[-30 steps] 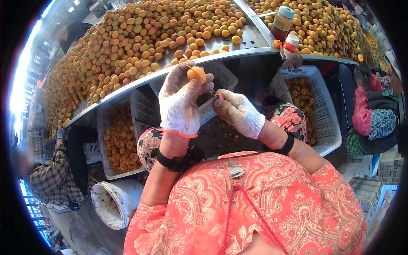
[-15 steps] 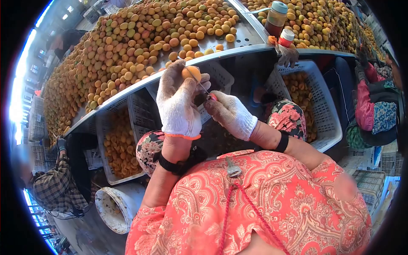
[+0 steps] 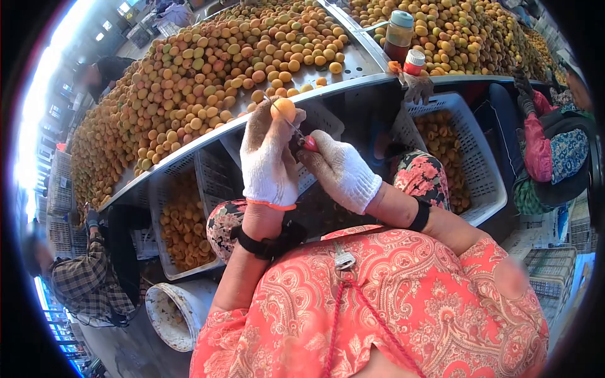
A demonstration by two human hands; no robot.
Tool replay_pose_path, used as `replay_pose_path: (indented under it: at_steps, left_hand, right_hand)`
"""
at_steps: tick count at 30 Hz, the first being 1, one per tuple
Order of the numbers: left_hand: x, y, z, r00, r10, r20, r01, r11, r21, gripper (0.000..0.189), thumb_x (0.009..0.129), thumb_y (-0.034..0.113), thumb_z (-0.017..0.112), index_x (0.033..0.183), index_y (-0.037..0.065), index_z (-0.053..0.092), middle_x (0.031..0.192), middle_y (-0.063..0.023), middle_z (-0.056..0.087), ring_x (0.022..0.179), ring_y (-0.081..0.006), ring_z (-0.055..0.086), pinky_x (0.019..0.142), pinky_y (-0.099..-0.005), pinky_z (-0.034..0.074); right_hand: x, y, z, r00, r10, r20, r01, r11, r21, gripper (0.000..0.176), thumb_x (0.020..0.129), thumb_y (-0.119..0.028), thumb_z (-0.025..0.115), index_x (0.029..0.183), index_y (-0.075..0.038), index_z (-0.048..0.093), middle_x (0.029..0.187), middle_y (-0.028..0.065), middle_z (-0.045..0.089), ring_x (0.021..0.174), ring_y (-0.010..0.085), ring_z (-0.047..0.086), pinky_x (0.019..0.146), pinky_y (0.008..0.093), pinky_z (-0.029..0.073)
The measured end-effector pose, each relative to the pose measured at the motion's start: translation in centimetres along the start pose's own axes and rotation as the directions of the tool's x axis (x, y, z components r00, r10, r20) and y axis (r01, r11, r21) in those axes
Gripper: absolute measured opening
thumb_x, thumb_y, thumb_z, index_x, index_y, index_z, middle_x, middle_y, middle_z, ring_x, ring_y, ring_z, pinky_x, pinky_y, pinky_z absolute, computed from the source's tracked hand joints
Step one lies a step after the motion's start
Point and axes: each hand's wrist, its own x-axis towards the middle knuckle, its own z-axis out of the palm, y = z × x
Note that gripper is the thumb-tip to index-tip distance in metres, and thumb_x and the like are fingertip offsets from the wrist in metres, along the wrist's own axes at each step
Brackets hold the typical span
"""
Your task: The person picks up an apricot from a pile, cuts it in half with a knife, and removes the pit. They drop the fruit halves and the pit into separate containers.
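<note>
A whole-looking orange apricot (image 3: 283, 110) is pinched between the thumb and fingers of my left hand (image 3: 268, 157), which wears a white knit glove stained brown at the fingers. My right hand (image 3: 345, 169), gloved the same way, is wrapped round the red handle of a small knife (image 3: 309, 143). The thin blade runs up and left across the side of the apricot. Both hands are raised just in front of the metal table's rim (image 3: 233, 123). Beyond that rim lies a big heap of apricots (image 3: 208, 69).
Below the table stand a crate of apricot halves (image 3: 186, 236) at left and a pale crate (image 3: 482, 160) at right. A white bucket (image 3: 179, 312) is lower left. A jar (image 3: 399, 34) and a red bottle (image 3: 414, 62) sit by the divider. Co-workers (image 3: 85, 277) are on both sides.
The knife has turned a little in my right hand, so more of its red handle shows. My left hand still holds the apricot, slightly further right. The view has shifted slightly.
</note>
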Motion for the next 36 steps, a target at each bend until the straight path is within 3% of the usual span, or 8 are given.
replay_pose_path:
  at_steps: [3,5,9,14,18,20,27,36]
  left_hand:
    - [-0.5,0.1,0.1,1.000,-0.020,0.004,0.020,1.000,-0.006,0.038,0.094,0.002,0.062,0.129,0.001,0.051,0.117,-0.0106,0.062,0.103,-0.0206,0.064,0.090,-0.0304,0.051]
    - [-0.5,0.2,0.0,0.997,0.070,0.036,-0.072,0.995,0.072,0.040,0.091,0.000,0.060,0.129,-0.003,0.048,0.125,-0.0156,0.057,0.115,-0.0253,0.057,0.106,-0.0398,0.044]
    - [-0.1,0.2,-0.2,0.994,0.095,0.060,-0.101,0.987,0.124,0.041,0.089,-0.003,0.060,0.128,-0.003,0.048,0.123,-0.0145,0.058,0.114,-0.0248,0.058,0.106,-0.0392,0.044]
    - [0.4,0.4,-0.8,0.993,0.118,0.023,-0.118,0.929,0.351,0.042,0.087,-0.005,0.060,0.128,-0.002,0.048,0.120,-0.0124,0.059,0.109,-0.0224,0.060,0.095,-0.0333,0.047]
    - [0.8,0.7,-1.3,0.993,0.112,0.043,-0.120,0.932,0.341,0.041,0.088,-0.003,0.061,0.127,-0.002,0.048,0.114,-0.0123,0.061,0.103,-0.0217,0.062,0.088,-0.0309,0.047]
    - [0.9,0.9,-1.8,0.993,0.011,0.121,-0.039,0.972,0.231,0.040,0.089,0.001,0.061,0.127,-0.001,0.048,0.107,-0.0129,0.062,0.097,-0.0213,0.062,0.085,-0.0312,0.049]
    - [0.7,1.5,-1.7,0.995,0.016,0.102,-0.050,0.940,0.339,0.041,0.089,0.003,0.061,0.128,-0.001,0.047,0.104,-0.0127,0.062,0.090,-0.0200,0.062,0.076,-0.0314,0.052]
    - [0.6,1.3,-1.5,0.993,0.115,0.001,-0.102,0.875,0.473,0.051,0.085,-0.008,0.055,0.134,0.001,0.047,0.112,-0.0092,0.060,0.088,-0.0142,0.059,0.074,-0.0263,0.050]
  right_hand:
    - [-0.2,-0.3,0.0,1.000,0.001,-0.013,0.000,0.998,0.070,0.019,0.101,-0.019,0.051,0.100,0.000,0.049,0.078,0.0239,0.064,0.081,0.0434,0.065,0.063,0.0448,0.049]
    - [-0.4,-0.6,-0.3,0.999,0.045,0.008,-0.046,0.995,0.091,0.019,0.100,-0.019,0.051,0.100,0.000,0.050,0.080,0.0235,0.064,0.081,0.0415,0.066,0.064,0.0427,0.050]
    - [-0.5,-1.0,-1.0,0.995,0.090,0.042,-0.094,0.991,0.098,0.019,0.100,-0.019,0.053,0.100,0.000,0.051,0.080,0.0233,0.064,0.081,0.0400,0.067,0.064,0.0412,0.049]
    - [-0.4,-0.6,-1.2,0.979,0.179,0.097,-0.186,0.980,0.074,0.020,0.100,-0.020,0.055,0.098,0.000,0.054,0.076,0.0194,0.062,0.070,0.0303,0.065,0.063,0.0368,0.048]
    - [0.0,-0.1,-1.3,0.976,0.172,0.130,-0.191,0.969,0.153,0.021,0.100,-0.021,0.056,0.097,0.000,0.055,0.074,0.0154,0.062,0.068,0.0219,0.062,0.063,0.0347,0.047]
    - [0.1,-0.3,-1.5,0.963,0.224,0.153,-0.250,0.950,0.186,0.023,0.101,-0.023,0.056,0.096,0.000,0.056,0.073,0.0127,0.061,0.069,0.0177,0.060,0.063,0.0339,0.047]
    - [0.1,-0.1,-1.5,0.960,0.223,0.171,-0.250,0.955,0.157,0.028,0.101,-0.028,0.055,0.099,0.000,0.058,0.073,0.0113,0.061,0.069,0.0149,0.059,0.064,0.0333,0.047]
    - [-0.4,0.3,-1.1,0.958,0.224,0.177,-0.251,0.956,0.150,0.030,0.102,-0.029,0.055,0.100,0.001,0.059,0.072,0.0105,0.059,0.068,0.0151,0.055,0.064,0.0336,0.046]
